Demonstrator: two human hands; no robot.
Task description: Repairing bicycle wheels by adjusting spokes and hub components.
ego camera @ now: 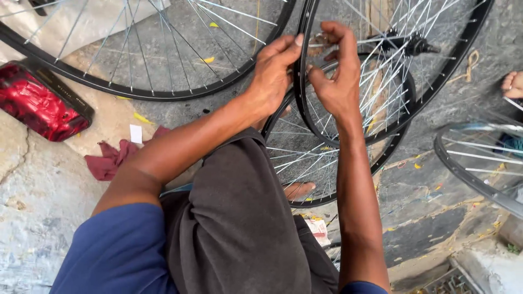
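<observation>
A black bicycle wheel rim with silver spokes and a dark hub stands upright in front of me. My left hand grips its left edge, thumb and fingers wrapped over the rim. My right hand is just inside the rim, fingers pinched on something small near a spoke end; I cannot make out what. A second black wheel lies flat beneath it, under my knee.
Another black spoked wheel lies at the upper left. A red shiny box and a dark red rag sit on the concrete floor at left. A silver rim is at the right, with someone's bare foot beyond it.
</observation>
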